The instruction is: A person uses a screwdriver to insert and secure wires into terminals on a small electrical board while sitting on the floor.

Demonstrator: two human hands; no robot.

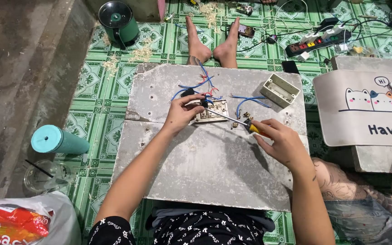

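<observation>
The switch plate [210,111] lies mid-slab [196,168], pinched by the left hand [181,113]. The right hand [281,144], right of the plate, grips the screwdriver [232,120], tip at the plate. Risk: the tip may slip off a screw, nicking the blue wires [200,85] behind the plate.

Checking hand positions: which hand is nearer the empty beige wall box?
Right. The right hand holds a screwdriver just below the beige wall box; the left hand lies farther left.
</observation>
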